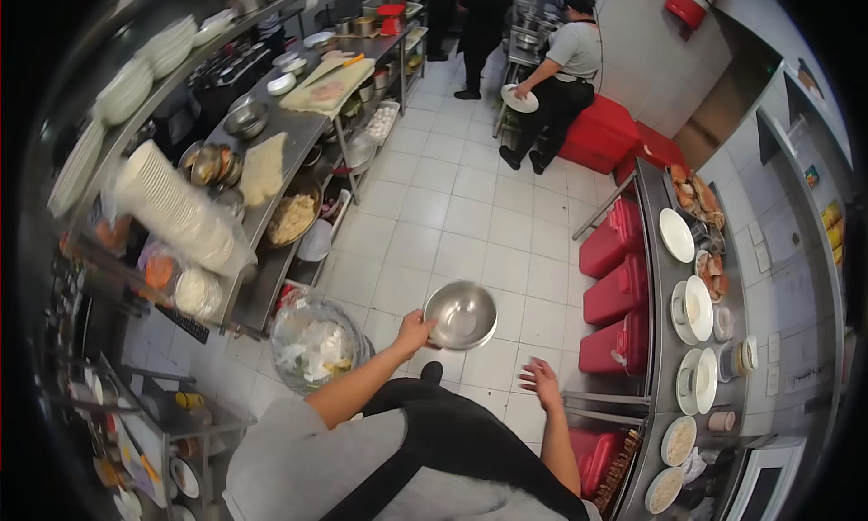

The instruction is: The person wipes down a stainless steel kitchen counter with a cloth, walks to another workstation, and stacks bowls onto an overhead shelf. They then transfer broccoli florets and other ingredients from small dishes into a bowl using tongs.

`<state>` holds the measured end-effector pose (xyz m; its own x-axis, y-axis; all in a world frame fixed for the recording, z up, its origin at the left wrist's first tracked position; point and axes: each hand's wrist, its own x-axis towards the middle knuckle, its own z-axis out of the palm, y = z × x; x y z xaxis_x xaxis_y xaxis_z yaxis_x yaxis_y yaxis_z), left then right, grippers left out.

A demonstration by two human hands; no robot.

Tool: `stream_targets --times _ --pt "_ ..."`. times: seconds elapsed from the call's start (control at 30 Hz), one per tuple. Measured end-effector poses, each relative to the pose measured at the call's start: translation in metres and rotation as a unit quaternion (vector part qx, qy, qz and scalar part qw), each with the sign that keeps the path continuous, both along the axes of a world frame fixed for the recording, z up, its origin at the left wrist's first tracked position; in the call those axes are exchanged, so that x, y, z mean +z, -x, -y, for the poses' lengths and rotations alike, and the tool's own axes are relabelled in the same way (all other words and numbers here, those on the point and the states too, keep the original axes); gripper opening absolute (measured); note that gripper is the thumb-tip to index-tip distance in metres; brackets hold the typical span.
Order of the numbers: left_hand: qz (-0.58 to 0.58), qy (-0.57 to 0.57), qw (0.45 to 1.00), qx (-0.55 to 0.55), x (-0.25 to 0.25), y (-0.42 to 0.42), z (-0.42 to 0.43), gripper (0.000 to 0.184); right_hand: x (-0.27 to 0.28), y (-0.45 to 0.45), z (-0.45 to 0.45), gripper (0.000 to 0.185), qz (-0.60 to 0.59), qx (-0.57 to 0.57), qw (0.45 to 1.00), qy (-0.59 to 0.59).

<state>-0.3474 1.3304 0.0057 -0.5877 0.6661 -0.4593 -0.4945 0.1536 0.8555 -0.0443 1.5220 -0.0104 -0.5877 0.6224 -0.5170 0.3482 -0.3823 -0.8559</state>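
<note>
My left hand [414, 330] grips the rim of a shiny metal mixing bowl [463, 313], its thumb on the inner side. The bowl hangs over the tiled floor in front of me, and its inside looks bare. To the right, apart from the bowl, my right hand [541, 382] is held out with fingers spread, holding nothing. Below and left of the bowl stands a bin lined with clear plastic [312, 336], with scraps in it.
Left is a steel table [282, 126] with bowls, a cutting board [333, 87] and stacked cups [172, 204]. On the right, a steel counter [653, 195] bears plates [676, 235] over red containers [615, 290]. Farther off, a person [574, 55] carries a plate; others stand behind.
</note>
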Motion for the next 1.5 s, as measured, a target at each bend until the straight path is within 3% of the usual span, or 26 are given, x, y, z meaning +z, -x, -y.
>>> stream_targets --times 0.07,0.17,0.23,0.33,0.57,0.63,0.67,0.73,0.77,0.8,0.83,0.9,0.97,1.1,1.17,1.23,1.27,1.3,1.33,1.4,1.43,1.5 --pt "0.012 -0.006 1.0 0.007 0.016 0.026 -0.037 0.022 -0.044 -0.047 -0.026 0.04 0.015 -0.167 0.986 0.018" --pt "0.013 -0.025 0.999 0.043 0.033 0.078 -0.088 0.022 -0.12 -0.123 -0.021 0.045 0.128 -0.391 0.903 0.123" --pt "0.009 -0.033 0.997 0.068 0.041 0.111 -0.123 0.022 -0.306 -0.251 -0.009 0.039 0.295 -0.174 0.926 0.16" --pt "0.043 -0.065 0.991 0.107 0.047 0.17 -0.168 0.025 -0.229 -0.228 0.014 0.037 0.367 -0.168 0.886 0.227" --pt "0.057 -0.107 0.969 0.215 0.052 0.273 -0.243 0.028 -0.204 -0.121 -0.146 0.03 0.351 -0.098 0.915 0.174" --pt "0.053 -0.105 0.96 0.256 0.057 0.296 -0.264 0.029 -0.212 -0.07 -0.228 0.028 0.329 -0.048 0.937 0.109" --pt "0.053 -0.106 0.957 0.266 0.058 0.31 -0.272 0.029 -0.216 -0.046 -0.275 0.028 0.315 0.022 0.948 0.037" --pt "0.054 -0.155 0.95 0.267 0.046 0.329 -0.276 0.029 -0.254 0.016 -0.376 0.026 0.26 0.227 0.918 -0.194" --pt "0.062 -0.153 0.947 0.275 0.043 0.337 -0.278 0.029 -0.276 0.051 -0.422 0.025 0.181 0.232 0.93 -0.222" --pt "0.058 -0.148 0.945 0.286 0.042 0.349 -0.282 0.029 -0.212 0.106 -0.45 0.025 0.152 0.077 0.98 -0.101" --pt "0.055 -0.144 0.943 0.295 0.04 0.358 -0.288 0.029 -0.129 0.165 -0.453 0.024 0.087 -0.096 0.992 0.012" --pt "0.052 -0.146 0.932 0.328 0.039 0.378 -0.301 0.029 -0.067 0.241 -0.483 0.025 0.055 -0.103 0.99 -0.076" --pt "0.081 -0.148 0.922 0.347 0.027 0.418 -0.31 0.028 -0.046 0.296 -0.511 0.024 0.043 -0.078 0.993 -0.081" --pt "0.08 -0.179 0.908 0.37 0.02 0.51 -0.351 0.026 -0.046 0.363 -0.508 0.019 0.01 0.0 0.998 -0.068" --pt "0.087 -0.186 0.896 0.393 0.018 0.566 -0.377 0.026 -0.073 0.363 -0.488 0.031 0.077 0.097 0.992 -0.033" --pt "0.087 -0.191 0.893 0.398 0.018 0.625 -0.397 0.029 -0.102 0.35 -0.468 0.029 0.092 0.253 0.963 0.018" --pt "0.092 -0.195 0.895 0.391 0.018 0.656 -0.407 0.032 -0.111 0.336 -0.458 0.037 0.142 0.16 0.963 0.163" --pt "0.076 -0.195 0.888 0.409 0.021 0.683 -0.417 0.031 -0.114 0.324 -0.441 0.042 0.163 0.18 0.958 0.155" --pt "0.058 -0.195 0.882 0.425 0.025 0.713 -0.429 0.031 -0.096 0.327 -0.428 0.039 0.212 0.365 0.907 -0.003" --pt "0.045 -0.188 0.872 0.45 0.032 0.767 -0.445 0.034 -0.084 0.32 -0.403 0.036 0.242 0.336 0.91 0.015" --pt "0.027 -0.182 0.867 0.464 0.039 0.788 -0.449 0.035 -0.065 0.313 -0.395 0.036 0.185 0.363 0.913 -0.036" --pt "0.011 -0.17 0.857 0.486 0.039 0.833 -0.461 0.038 -0.045 0.316 -0.385 0.035 0.192 0.309 0.931 -0.043"
